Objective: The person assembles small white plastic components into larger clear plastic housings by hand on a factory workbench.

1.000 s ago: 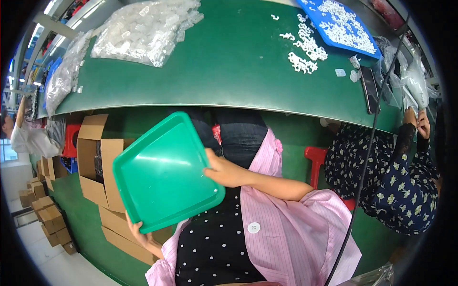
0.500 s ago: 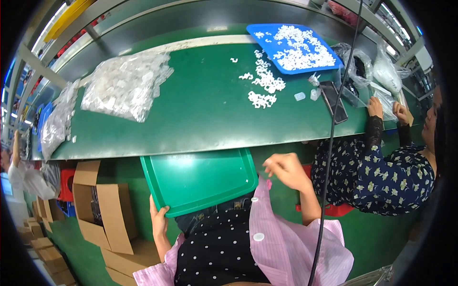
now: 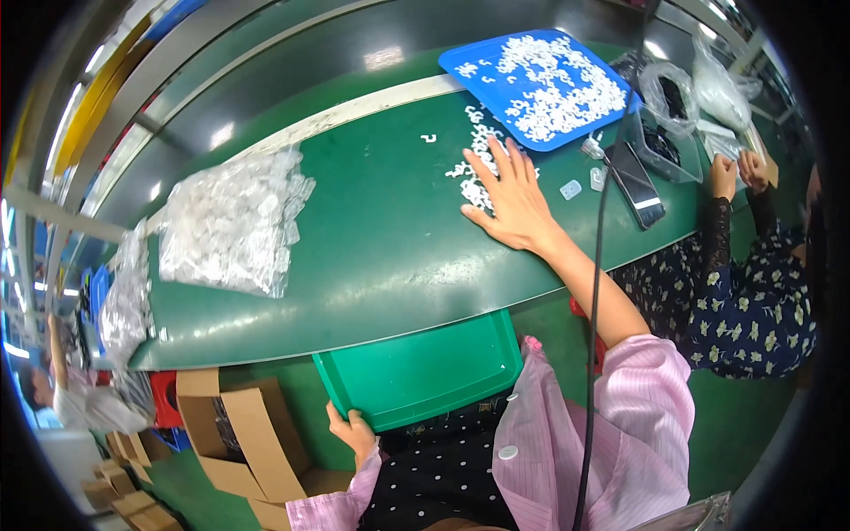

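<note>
My left hand grips the near left corner of a green tray, which sits on my lap with its far side under the table edge. One tiny white bit lies in the tray's right part. My right hand is stretched over the table, fingers spread, above a loose pile of small white curved plastic pieces. Its palm hides part of the pile; whether the fingers touch the pieces I cannot tell. Just beyond, a blue tray holds many more of these white pieces.
On the green table lie a clear bag of translucent parts, a phone and a small clear piece. A black cable hangs before me. A co-worker's hands work at right. Cardboard boxes stand at lower left.
My right hand has moved from beside the green tray up and forward to the white pieces, its fingers now spread. The view has shifted; my left hand still holds the tray.
</note>
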### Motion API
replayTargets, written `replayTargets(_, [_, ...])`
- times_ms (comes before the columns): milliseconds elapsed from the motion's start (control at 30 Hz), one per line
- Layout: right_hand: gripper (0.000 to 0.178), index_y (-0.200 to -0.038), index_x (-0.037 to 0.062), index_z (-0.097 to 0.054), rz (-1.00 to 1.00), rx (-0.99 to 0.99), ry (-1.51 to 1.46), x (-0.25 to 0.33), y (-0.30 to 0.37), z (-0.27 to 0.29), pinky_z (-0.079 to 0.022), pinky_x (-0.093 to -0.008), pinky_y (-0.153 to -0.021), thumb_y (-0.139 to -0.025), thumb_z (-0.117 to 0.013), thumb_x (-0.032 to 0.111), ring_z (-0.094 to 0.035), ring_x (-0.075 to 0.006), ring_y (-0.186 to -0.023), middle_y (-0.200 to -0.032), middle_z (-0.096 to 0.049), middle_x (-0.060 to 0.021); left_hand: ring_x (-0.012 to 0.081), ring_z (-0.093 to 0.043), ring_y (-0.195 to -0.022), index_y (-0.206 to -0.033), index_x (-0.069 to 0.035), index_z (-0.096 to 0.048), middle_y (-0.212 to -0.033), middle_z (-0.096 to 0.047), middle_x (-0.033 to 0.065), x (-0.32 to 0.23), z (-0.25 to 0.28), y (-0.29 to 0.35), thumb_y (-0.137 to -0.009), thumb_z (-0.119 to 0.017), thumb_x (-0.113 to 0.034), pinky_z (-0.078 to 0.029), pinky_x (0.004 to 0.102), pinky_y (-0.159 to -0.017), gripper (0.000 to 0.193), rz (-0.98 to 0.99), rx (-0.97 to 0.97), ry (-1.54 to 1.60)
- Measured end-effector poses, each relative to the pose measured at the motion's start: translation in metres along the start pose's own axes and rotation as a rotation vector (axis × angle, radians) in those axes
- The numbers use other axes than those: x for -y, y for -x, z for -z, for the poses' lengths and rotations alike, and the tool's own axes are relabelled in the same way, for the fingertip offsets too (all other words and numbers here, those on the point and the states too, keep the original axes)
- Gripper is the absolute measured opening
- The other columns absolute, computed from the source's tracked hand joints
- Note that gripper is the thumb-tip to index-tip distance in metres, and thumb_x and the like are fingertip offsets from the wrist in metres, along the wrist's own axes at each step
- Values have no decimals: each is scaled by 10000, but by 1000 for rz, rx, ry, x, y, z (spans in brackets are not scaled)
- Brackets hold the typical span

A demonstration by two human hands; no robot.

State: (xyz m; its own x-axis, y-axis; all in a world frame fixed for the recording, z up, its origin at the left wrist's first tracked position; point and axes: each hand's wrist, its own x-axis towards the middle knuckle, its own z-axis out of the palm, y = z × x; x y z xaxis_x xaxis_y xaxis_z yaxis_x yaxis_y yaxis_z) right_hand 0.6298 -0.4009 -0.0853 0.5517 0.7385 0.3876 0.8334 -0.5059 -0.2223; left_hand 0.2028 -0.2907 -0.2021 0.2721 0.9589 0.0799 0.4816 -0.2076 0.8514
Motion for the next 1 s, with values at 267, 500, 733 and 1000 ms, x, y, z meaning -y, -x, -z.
replayTargets(267, [528, -1394, 232, -470, 28, 71, 19, -1, -25, -4, -190, -569, -1114, -903, -540, 415, -274, -428, -1368, -1489, -348, -146, 149, -551, -653, -965, 21, -562, -750, -591, 77, 15, 33, -26, -707, -456, 60, -460, 305, -590, 282, 183, 271, 183])
replayTargets(500, [500, -1268, 26, -558, 329, -167, 84, 39, -29, 6, -265, -518, -1083, -815, -618, 228, -427, -390, -1280, -1367, -501, -150, 292, -637, -836, -1164, 49, -533, -938, -632, 209, -9, 39, -44, -844, -601, -91, -498, 342, -726, 357, -176, 213, -240])
replayTargets(733, [399, -1145, -44, -593, 781, 82, -233, 146, -83, -47, -436, -425, -983, -749, -564, -9, -537, -345, -1178, -1232, -579, -175, 262, -587, -1055, -1188, 42, -550, -1151, -604, 166, -74, 90, -214, -914, -543, -35, -461, 363, -890, 285, -441, -531, -168])
replayTargets(1000, [512, -1409, 116, -417, 702, 23, -330, 257, -148, -111, -260, -488, -1118, -909, -520, 152, -325, -304, -1377, -1492, -343, -135, 426, -445, -1248, -1349, 22, -451, -1342, -478, 279, -91, 98, -506, -896, -548, -459, -310, 472, -1077, 668, -371, -388, -534])
